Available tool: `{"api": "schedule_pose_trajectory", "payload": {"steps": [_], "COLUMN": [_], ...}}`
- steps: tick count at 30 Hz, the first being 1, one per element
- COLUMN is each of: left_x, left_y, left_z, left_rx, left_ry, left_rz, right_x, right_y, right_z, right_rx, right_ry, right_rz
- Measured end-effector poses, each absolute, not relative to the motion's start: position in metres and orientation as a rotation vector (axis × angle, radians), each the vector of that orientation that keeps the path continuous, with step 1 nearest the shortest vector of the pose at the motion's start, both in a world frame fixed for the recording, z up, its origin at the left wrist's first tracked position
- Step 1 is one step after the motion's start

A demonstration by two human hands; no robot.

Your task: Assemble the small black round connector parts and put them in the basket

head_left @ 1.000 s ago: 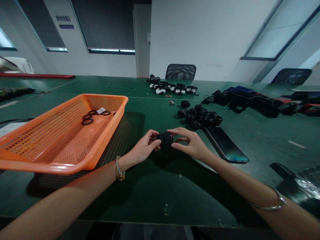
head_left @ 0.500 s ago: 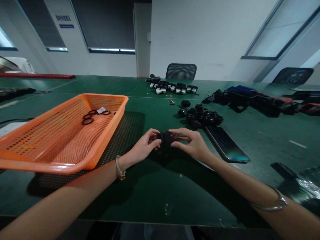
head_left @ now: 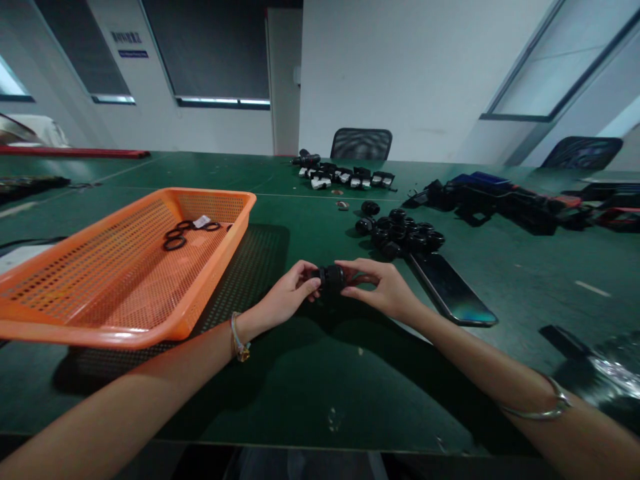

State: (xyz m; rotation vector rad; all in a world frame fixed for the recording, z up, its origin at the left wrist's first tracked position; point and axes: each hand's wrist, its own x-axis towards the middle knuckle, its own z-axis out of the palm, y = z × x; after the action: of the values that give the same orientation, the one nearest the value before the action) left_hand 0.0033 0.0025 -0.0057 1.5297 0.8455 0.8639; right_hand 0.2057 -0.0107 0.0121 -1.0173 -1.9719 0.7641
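Observation:
Between my hands is a small black cylindrical fitting [head_left: 331,276] with a ridged body, held just over the green table. My left hand [head_left: 296,287] pinches its left end with thumb and fingers. On the right end, the fingertips of my right hand [head_left: 373,283] are closed around the rim. Beyond my right hand lies a heap of similar black fittings [head_left: 400,230]. Several black rings [head_left: 175,240] rest in the orange basket [head_left: 215,293] to my left. The fitting's finer details are too dark to make out.
A dark phone [head_left: 453,290] lies right of my right hand, its far end against the heap. Black-and-white parts [head_left: 345,176] sit farther back. Dark tools or parts [head_left: 505,197] and a clear plastic bag [head_left: 615,367] are on the right. The table's front edge [head_left: 280,445] runs close to me.
The fitting is turned slightly, and the fingers of my right hand have shifted a little on its right end. Both hands keep hold of it in nearly the same place.

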Motion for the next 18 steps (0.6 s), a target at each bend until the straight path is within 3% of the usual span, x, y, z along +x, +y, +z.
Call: {"api": "schedule_pose_trajectory", "payload": {"steps": [18], "left_x": [0.0032], "left_y": [0.0021], "left_z": [-0.0049], "left_rx": [1.550], "left_ry": [0.800], "left_rz": [0.875], "right_x": [0.2047], "right_y": [-0.0105], "right_z": [0.0127], "right_rx": [-1.089], "right_ry": [-1.993], "right_rz": [0.720]}}
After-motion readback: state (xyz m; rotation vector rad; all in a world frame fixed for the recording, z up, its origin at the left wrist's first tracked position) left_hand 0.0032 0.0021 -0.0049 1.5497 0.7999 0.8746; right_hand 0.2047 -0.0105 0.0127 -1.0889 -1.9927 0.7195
